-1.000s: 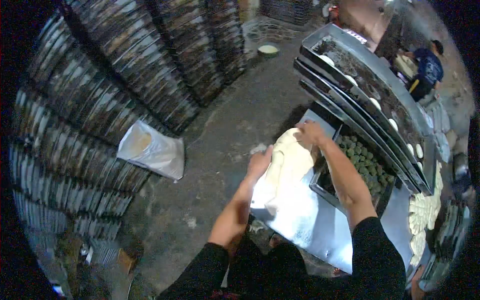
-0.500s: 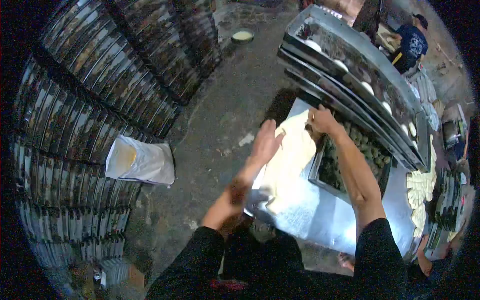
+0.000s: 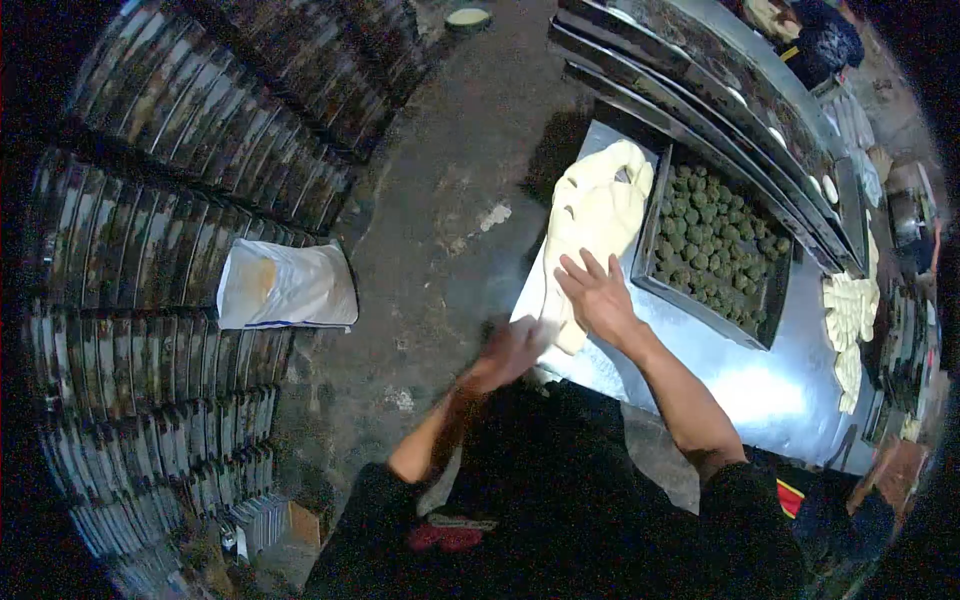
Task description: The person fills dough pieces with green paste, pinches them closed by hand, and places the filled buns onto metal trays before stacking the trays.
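Note:
A long, flattened slab of pale dough (image 3: 598,215) lies on the shiny metal table (image 3: 650,365), with a few holes and folds at its far end. My right hand (image 3: 600,300) rests on its near part, fingers spread. At the near left edge of the dough is my left hand (image 3: 515,352), its fingers smeared by motion; whether they grip anything cannot be made out. Right of the dough stands a metal tray (image 3: 700,318) of many dark greenish balls (image 3: 705,235). More dough pieces (image 3: 845,310) lie at the table's right end.
Stacked long metal trays (image 3: 690,95) rise behind the ball tray. On the floor to the left stands a white sack (image 3: 295,285), beside tall stacks of worn pans (image 3: 150,230). A co-worker (image 3: 830,45) is at the top right; another person's arm (image 3: 885,480) shows lower right.
Both hands have come from the far and middle parts of the dough to its near end. My right hand has gone from gripping the far edge to lying spread. The view has shifted.

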`<state>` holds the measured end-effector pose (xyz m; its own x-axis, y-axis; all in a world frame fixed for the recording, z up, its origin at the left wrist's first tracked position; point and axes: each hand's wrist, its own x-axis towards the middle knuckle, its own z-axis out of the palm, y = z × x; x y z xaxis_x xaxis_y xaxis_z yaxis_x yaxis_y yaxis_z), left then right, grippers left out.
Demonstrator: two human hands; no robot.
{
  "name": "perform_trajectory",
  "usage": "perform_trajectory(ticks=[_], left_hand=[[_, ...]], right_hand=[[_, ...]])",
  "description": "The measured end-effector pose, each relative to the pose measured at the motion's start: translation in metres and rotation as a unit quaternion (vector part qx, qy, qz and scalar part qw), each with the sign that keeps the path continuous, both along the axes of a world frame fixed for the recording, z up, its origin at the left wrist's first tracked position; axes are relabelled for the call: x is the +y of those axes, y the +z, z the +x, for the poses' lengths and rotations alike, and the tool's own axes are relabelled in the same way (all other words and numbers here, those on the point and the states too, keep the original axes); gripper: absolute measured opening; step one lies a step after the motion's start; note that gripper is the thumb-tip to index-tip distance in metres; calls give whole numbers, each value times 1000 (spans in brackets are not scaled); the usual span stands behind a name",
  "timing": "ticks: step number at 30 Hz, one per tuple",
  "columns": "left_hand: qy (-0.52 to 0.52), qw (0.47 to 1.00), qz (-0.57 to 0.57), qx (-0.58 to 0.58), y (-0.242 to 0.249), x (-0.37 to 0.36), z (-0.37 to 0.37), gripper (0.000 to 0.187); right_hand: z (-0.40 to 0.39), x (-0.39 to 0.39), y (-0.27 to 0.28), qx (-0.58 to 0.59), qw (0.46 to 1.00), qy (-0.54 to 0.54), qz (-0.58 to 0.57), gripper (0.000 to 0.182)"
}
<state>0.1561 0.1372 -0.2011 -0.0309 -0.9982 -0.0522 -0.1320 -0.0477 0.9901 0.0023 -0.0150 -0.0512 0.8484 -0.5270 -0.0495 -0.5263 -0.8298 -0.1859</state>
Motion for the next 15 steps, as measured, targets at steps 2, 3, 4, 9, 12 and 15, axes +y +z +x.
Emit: perform_trajectory(ticks=[2,3,4,9,12,15], left_hand=[[69,892,308,322,157,35,13,22],[46,873,364,321,150,63,33,19],[37,954,283,90,165,70,41,18],[154,984,77,43,243,1,27,55],[153,987,9,51,242,-44,10,44],[187,982,-1,-26,261,-74,-15,29]], right_hand=[[-2,1,2,24,999,-14,33,47],[-1,-2,0,28,997,-25,72,48],[4,2,20,42,994,-41,87,46],[12,32,72,-256,730,-64,630,43],[3,35,109,-342,785,-211,472,33],[-11,26,122,-482,735,-246,408,33]])
